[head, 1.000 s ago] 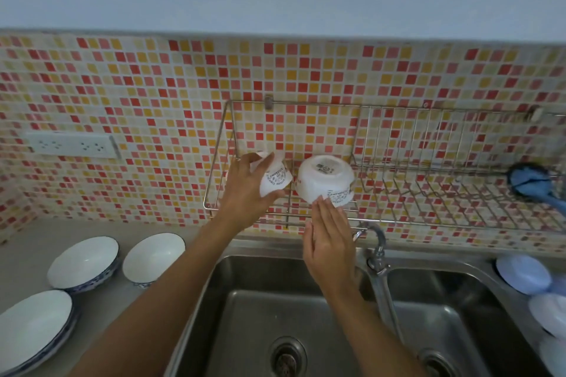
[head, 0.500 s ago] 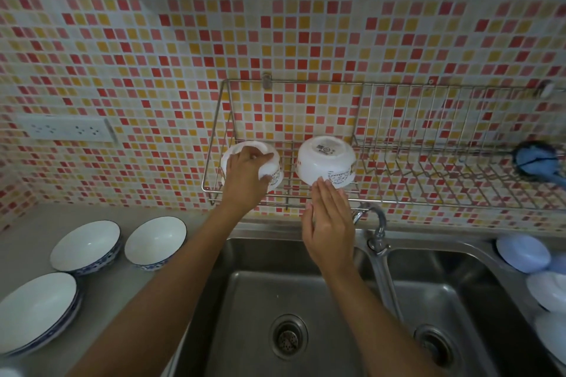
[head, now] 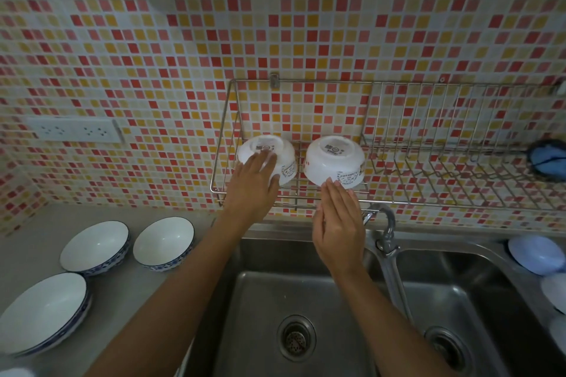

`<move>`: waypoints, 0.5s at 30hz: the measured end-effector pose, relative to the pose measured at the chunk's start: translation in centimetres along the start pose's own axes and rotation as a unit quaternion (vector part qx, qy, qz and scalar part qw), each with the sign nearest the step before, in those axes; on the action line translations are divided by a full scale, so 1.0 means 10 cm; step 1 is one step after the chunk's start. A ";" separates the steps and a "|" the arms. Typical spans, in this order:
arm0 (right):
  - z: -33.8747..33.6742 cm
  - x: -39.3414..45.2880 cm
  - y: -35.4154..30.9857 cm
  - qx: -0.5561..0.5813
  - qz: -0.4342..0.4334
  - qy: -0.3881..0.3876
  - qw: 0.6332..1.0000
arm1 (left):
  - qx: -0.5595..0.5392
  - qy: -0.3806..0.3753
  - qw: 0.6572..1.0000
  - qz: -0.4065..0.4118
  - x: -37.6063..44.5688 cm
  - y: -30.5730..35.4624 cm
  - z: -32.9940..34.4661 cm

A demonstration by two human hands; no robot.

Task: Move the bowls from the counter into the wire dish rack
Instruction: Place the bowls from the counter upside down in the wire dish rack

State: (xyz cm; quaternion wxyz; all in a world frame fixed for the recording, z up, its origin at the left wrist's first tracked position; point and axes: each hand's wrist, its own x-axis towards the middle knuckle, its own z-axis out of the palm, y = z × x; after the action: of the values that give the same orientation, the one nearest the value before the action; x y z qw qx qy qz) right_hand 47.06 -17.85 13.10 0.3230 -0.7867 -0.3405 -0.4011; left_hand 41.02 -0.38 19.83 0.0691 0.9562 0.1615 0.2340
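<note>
Two small white bowls sit upside down in the left end of the wire dish rack (head: 398,144) on the tiled wall. My left hand (head: 252,185) lies flat on the left bowl (head: 277,150), fingers spread over its side. The fingertips of my right hand (head: 338,223) touch the lower rim of the right bowl (head: 333,159), palm flat and not wrapped around it. On the counter at the left stand two blue-rimmed white bowls (head: 95,245) (head: 164,242) and a stack of larger ones (head: 43,312).
A double steel sink (head: 306,300) lies below the rack, with a tap (head: 387,232) between the basins. A blue brush (head: 548,159) hangs at the rack's right end. Pale plates (head: 536,254) lean at the right edge. A wall socket (head: 73,129) is at the left.
My left hand has turned the left bowl upside down and set it in the rack beside the other one. The view has tilted downward. My right hand has stayed at the right bowl.
</note>
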 end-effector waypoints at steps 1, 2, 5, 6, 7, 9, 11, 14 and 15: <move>0.01 0.00 0.00 0.000 0.000 -0.001 1.000 | 0.008 -0.026 1.000 0.009 0.06 -0.02 0.01; 0.01 0.00 0.00 -0.001 0.000 -0.002 1.000 | 0.010 -0.046 0.999 0.017 0.10 -0.04 0.02; 0.01 0.00 -0.01 0.000 0.002 -0.003 1.000 | 0.007 -0.046 0.999 0.027 0.10 -0.04 0.04; 0.01 0.00 -0.01 0.000 0.003 -0.004 1.000 | 0.007 -0.033 0.999 0.026 0.08 -0.03 0.04; 0.01 -0.01 -0.01 0.000 0.003 -0.004 1.000 | 0.006 -0.017 1.000 0.022 0.06 -0.02 0.04; 0.01 -0.01 -0.01 -0.002 0.003 -0.005 1.000 | -0.003 0.009 1.000 0.006 0.02 0.02 0.03; 0.01 0.00 -0.02 -0.004 0.003 -0.007 1.000 | -0.011 0.013 1.000 -0.011 0.00 0.04 0.01; 0.01 0.00 -0.03 -0.005 0.006 -0.010 1.000 | -0.007 0.005 1.000 -0.008 -0.01 0.05 0.01; 0.00 0.00 -0.03 -0.005 0.006 -0.009 1.000 | -0.005 0.000 1.000 -0.006 -0.01 0.04 0.01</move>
State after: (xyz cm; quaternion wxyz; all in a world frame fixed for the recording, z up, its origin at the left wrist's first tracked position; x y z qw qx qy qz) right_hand 46.81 -17.65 13.13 0.3184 -0.7941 -0.3368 -0.3933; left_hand 41.12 -0.82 19.77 0.0750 0.9548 0.1663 0.2346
